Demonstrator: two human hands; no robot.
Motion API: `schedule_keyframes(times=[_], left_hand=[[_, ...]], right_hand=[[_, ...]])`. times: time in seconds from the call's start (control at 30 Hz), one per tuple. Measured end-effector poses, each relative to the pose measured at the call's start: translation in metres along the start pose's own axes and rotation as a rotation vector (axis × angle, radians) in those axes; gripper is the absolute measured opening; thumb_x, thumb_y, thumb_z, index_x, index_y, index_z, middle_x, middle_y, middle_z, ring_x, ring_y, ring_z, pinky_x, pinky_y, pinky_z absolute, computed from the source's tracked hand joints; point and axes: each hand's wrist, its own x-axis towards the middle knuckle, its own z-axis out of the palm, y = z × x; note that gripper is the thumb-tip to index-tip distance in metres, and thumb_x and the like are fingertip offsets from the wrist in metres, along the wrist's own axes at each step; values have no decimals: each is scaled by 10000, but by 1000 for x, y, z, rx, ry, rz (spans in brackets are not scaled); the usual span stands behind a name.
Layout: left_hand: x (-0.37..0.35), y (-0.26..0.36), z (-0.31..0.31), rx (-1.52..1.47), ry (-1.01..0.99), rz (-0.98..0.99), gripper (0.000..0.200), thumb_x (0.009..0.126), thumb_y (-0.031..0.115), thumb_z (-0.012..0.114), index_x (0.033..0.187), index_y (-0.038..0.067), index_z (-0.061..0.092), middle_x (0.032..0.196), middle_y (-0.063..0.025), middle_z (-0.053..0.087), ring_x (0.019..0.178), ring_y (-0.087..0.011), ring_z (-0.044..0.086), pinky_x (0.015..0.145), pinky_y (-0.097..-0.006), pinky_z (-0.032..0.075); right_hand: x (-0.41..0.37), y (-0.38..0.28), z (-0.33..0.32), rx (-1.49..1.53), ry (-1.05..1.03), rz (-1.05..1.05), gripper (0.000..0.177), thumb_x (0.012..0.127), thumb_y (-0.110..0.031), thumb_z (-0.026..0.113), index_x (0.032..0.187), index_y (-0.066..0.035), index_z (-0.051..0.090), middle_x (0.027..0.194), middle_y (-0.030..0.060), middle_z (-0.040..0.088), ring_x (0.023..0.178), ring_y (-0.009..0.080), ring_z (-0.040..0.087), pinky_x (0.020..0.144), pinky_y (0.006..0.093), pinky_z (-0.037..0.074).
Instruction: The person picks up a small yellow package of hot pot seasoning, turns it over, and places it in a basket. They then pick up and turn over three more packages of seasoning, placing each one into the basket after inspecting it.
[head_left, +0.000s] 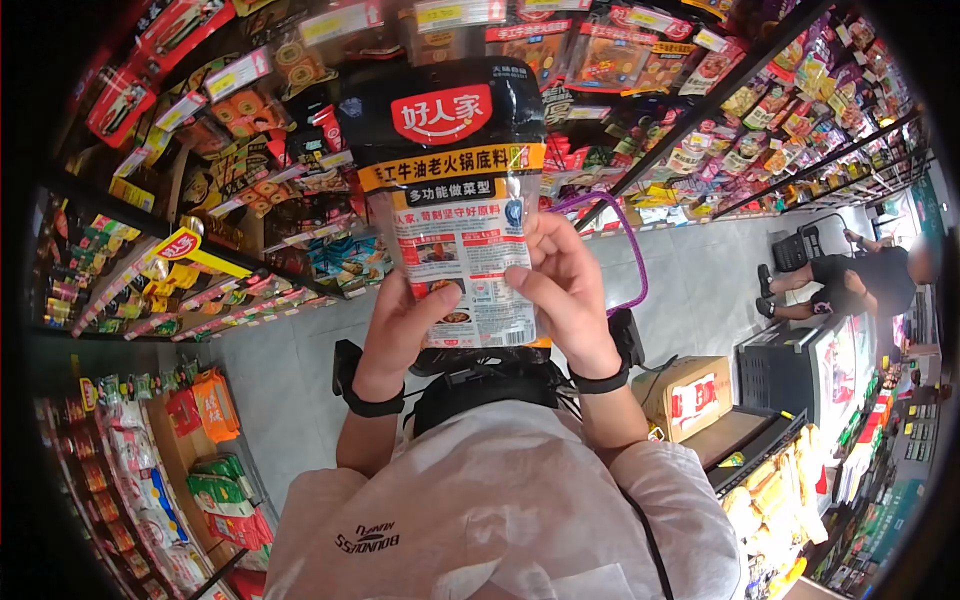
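Observation:
A black, orange and clear food packet [455,190] with a red label near its top is held upright in front of my chest, its printed side towards me. My left hand [410,320] grips its lower left edge, the thumb lying on the printed panel. On the lower right edge my right hand [565,290] has its thumb pressed on the front, with its other fingers partly behind the packet. Both wrists wear black bands. Behind the packet's top are shelves [330,30] of similar packets with price tags.
Stocked shelves [700,150] run off to the upper right. A purple-handled item [636,250] is beyond my right hand. At right, a person [865,285] stands near a black basket [795,247]. A cardboard box [690,397] and a freezer [790,370] are at the lower right.

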Motion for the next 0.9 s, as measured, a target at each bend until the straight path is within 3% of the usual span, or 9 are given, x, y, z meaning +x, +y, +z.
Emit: schedule_keyframes(times=[0.37, 0.53, 0.63, 0.67, 0.77, 0.8, 0.9], left_hand=[[41, -12, 15, 120, -32, -61, 361, 882, 84, 630, 1212, -19, 528, 1134, -83, 622, 1019, -136, 588, 899, -285, 471], [58, -27, -5, 210, 13, 33, 334, 846, 43, 670, 1159, -15, 568, 1096, -88, 651, 977, -142, 620, 847, -279, 500], [63, -43, -33, 375, -35, -19, 320, 830, 68, 701, 1120, -21, 599, 1052, -73, 671, 948, -124, 625, 830, -278, 501], [63, -51, -41, 447, -63, -60, 317, 825, 77, 711, 1107, -23, 608, 1036, -67, 677, 939, -118, 625, 825, -278, 501], [64, -82, -61, 534, -140, -132, 319, 807, 106, 741, 1075, -27, 630, 1000, -52, 686, 918, -101, 621, 808, -275, 498], [64, -90, -68, 567, -152, -187, 326, 808, 123, 746, 1084, -9, 632, 1002, -50, 686, 906, -97, 618, 800, -269, 496], [64, -125, -90, 630, -169, -220, 378, 810, 154, 752, 1125, 1, 611, 1014, -46, 682, 902, -91, 617, 805, -262, 494]], right_hand=[[13, -5, -45, 83, 85, 81, 276, 854, 65, 585, 1068, -76, 483, 1044, 39, 614, 957, 107, 584, 807, 252, 463], [31, 16, -56, -231, 57, 24, 223, 830, 11, 674, 993, -71, 546, 820, -56, 499, 744, 14, 458, 619, 177, 365], [39, 22, -61, -424, -19, 26, 257, 802, -17, 710, 1009, -64, 564, 808, -48, 503, 727, 12, 461, 609, 176, 362], [38, 30, -69, -491, 3, 100, 279, 778, -34, 733, 1025, -45, 603, 824, -31, 523, 727, 20, 483, 603, 181, 370], [43, 43, -73, -514, -86, 66, 274, 772, -49, 744, 1020, -18, 633, 895, -6, 574, 750, 54, 528, 621, 221, 420], [42, 48, -79, -550, -76, 113, 264, 770, -85, 752, 986, 18, 643, 936, 61, 617, 787, 129, 586, 679, 273, 469], [42, 69, -99, -802, -173, 177, 289, 781, -139, 742, 990, 32, 639, 969, 139, 639, 850, 251, 638, 755, 326, 490]])
